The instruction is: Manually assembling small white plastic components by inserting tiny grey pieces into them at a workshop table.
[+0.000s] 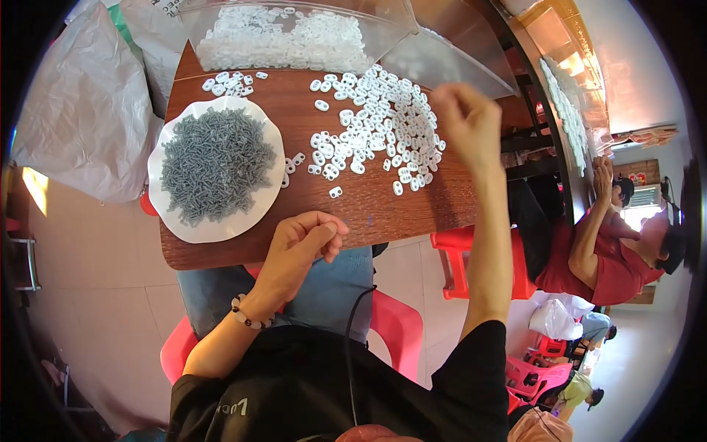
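Note:
My left hand (pixel 305 241) is closed over the table's near edge, thumb pressed against the fingers. Whatever it pinches is hidden or too small to name. To the right, my right hand (pixel 470 121) is raised beside a loose spread of small white oval plastic pieces with two holes (pixel 372 125). Its fingers curl but are smeared by motion, so I cannot see whether they hold anything. Left of the spread, a white wavy-rimmed plate (pixel 271 140) carries a heap of small grey plastic pins (pixel 213 166). A single white piece (pixel 336 192) lies beyond my left hand.
A clear plastic bin (pixel 390 29) of white pieces stands at the table's (pixel 442 210) far side. White sacks (pixel 85 110) stand at the left. A red stool (pixel 453 258) is at the right, near a co-worker in a red shirt (pixel 611 265) at another table.

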Demonstrator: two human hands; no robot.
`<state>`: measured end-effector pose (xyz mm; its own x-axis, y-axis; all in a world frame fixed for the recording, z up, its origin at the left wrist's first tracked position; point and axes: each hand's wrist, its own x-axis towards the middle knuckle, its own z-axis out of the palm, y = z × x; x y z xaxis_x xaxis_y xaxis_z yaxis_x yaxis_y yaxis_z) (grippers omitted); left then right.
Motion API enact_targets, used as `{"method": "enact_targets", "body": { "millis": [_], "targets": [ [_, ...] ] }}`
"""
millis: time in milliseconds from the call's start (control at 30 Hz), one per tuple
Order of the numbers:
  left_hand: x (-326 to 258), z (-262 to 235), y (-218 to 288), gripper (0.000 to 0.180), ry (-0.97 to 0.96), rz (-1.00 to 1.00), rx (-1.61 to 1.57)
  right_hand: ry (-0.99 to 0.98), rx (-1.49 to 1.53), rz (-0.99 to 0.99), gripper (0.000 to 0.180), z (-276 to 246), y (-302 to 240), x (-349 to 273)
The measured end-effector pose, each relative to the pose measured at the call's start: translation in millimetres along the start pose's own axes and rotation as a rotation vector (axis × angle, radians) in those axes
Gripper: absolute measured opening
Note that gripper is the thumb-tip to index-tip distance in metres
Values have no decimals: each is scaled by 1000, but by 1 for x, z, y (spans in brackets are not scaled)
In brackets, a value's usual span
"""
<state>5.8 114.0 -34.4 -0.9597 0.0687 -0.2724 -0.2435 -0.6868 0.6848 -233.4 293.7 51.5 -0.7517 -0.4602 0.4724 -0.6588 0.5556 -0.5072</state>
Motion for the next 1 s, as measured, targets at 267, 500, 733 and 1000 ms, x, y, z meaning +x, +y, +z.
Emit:
{"method": "enact_targets", "body": {
  "millis": [267,500,733,1000],
  "targets": [
    [1,1,0,18,13,8,25,-270,-222,231,14,29,-31,-82],
    [-1,2,-2,18,28,12,45,-296,-231,114,15,36,-33,-84],
    [-1,3,-2,18,24,21,57,-248,-256,31,12,47,-26,-84],
    [-1,2,-2,19,27,9,82,-79,-87,127,12,56,-23,-76]
  ]
}}
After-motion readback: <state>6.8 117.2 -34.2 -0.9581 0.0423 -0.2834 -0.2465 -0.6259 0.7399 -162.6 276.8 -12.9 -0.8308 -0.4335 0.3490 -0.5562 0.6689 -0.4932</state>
